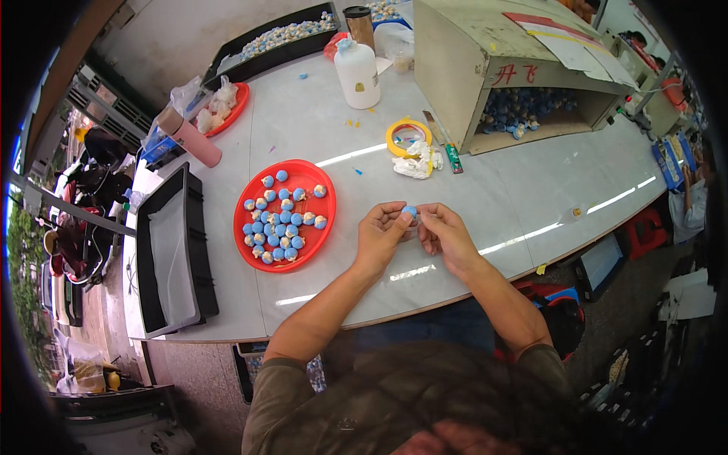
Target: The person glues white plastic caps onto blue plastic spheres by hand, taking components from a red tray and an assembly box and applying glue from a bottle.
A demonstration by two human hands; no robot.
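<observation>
Between my two hands, just above the grey table, is a small round blue piece (pixel 409 210). My left hand (pixel 381 236) pinches it between thumb and fingers. From the other side, the fingertips of my right hand (pixel 449 236) close on it too, its other fingers curled below. Fingers partly cover the piece, so its underside is hidden. Left of my hands, a round red tray (pixel 331 216) holds many similar ball-shaped pieces (pixel 280 230), blue with cream parts.
A black bin (pixel 199 265) stands at the left edge, near a pink bottle (pixel 189 138). Farther back are a white bottle (pixel 356 76), yellow tape roll (pixel 390 140), crumpled tissue (pixel 413 165) and a cutter knife (pixel 453 158). A metal box (pixel 462 76) of blue pieces occupies the back right.
</observation>
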